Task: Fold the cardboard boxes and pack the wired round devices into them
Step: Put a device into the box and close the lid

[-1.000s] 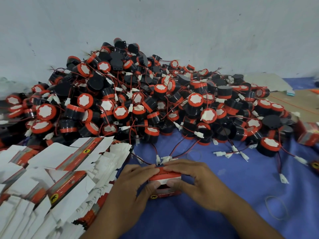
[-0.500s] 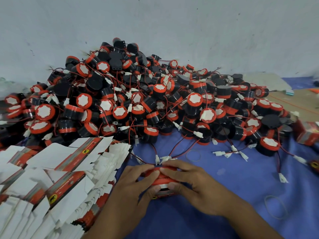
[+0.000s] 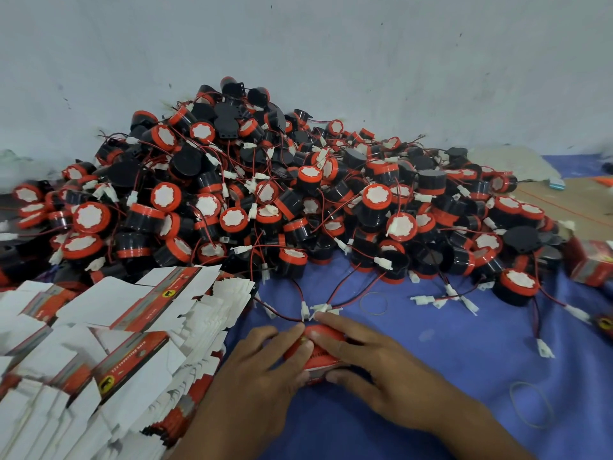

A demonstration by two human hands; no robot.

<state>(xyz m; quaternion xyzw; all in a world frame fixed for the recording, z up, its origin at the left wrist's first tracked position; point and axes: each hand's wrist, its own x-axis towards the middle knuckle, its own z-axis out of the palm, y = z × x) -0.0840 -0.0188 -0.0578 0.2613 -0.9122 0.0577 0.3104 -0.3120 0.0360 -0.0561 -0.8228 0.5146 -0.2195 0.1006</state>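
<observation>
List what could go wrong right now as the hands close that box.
1. Both the left hand and right hand press on the red box; its card may crush or bulge.
2. Loose wire connectors lie just beyond the fingers and could catch in the flap.
3. The pile of round devices slopes toward the hands and may slide.

Heap of black-and-orange round wired devices [image 3: 282, 200] at back by wall; flat white-and-red cardboard box blanks [image 3: 109, 343] front-left; small red cardboard box [image 3: 316, 355] btwn both hands, centre-front.
</observation>
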